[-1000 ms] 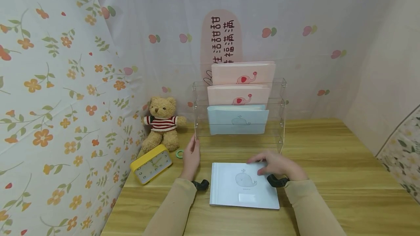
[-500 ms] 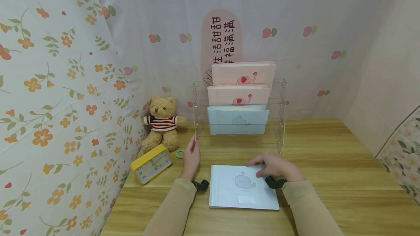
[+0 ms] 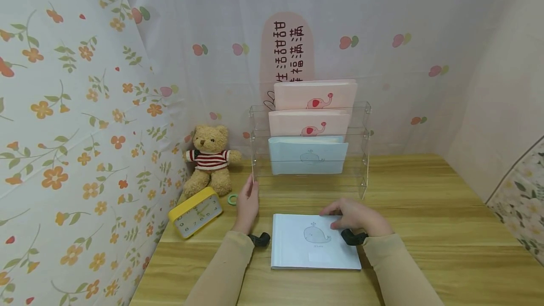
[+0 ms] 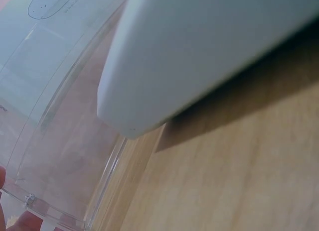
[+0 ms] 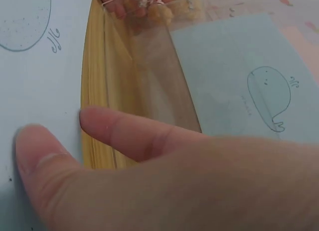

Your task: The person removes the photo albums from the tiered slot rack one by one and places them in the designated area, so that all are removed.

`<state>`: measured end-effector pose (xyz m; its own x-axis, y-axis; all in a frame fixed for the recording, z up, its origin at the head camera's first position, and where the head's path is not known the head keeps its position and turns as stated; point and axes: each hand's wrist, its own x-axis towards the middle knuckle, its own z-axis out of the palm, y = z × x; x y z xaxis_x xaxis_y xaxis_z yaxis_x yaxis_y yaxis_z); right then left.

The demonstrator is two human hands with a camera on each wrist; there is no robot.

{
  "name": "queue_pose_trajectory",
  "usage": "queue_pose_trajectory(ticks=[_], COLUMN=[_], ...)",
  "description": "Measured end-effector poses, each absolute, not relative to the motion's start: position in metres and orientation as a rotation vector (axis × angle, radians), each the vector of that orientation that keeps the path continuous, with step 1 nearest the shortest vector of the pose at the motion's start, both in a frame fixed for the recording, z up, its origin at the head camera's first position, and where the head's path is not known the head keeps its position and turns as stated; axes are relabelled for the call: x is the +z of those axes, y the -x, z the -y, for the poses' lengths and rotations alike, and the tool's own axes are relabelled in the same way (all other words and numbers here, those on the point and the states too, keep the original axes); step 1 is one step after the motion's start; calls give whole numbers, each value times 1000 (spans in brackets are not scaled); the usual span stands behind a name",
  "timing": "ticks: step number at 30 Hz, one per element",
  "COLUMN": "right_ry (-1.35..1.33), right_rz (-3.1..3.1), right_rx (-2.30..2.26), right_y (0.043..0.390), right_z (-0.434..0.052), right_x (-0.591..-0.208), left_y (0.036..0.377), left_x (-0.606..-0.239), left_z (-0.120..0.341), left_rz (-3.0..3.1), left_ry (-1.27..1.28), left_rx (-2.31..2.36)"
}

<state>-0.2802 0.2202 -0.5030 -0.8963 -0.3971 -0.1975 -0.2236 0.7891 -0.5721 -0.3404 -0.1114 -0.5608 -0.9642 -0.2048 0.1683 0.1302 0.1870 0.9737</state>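
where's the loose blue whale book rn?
Head view: the blue whale book lies flat on the wooden table, centre front, just before the clear acrylic rack, with the right hand resting on its far right part.

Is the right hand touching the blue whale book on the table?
Touching: the right wrist view shows the right hand with fingers resting flat on the blue whale book.

teddy bear (image 3: 210,158), yellow clock (image 3: 196,212), green ring (image 3: 232,199).
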Motion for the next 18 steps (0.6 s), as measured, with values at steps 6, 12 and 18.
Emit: queue_pose_trajectory(ticks=[6,12,18], right_ry=[465,457,345], right_rz=[-2759,-3032,-3254], right_rx=[-847,-1033,-1341], right_y=[283,289,293], right_z=[-223,-233,-232], right_x=[-499,-488,-469], left_y=[338,340,343], left_x=[-561,-563,-566], left_z=[112,111,113], left_rz=[2204,2221,2237], left_ry=[-56,-63,-91], left_rx=[-1844,-1840,-1822])
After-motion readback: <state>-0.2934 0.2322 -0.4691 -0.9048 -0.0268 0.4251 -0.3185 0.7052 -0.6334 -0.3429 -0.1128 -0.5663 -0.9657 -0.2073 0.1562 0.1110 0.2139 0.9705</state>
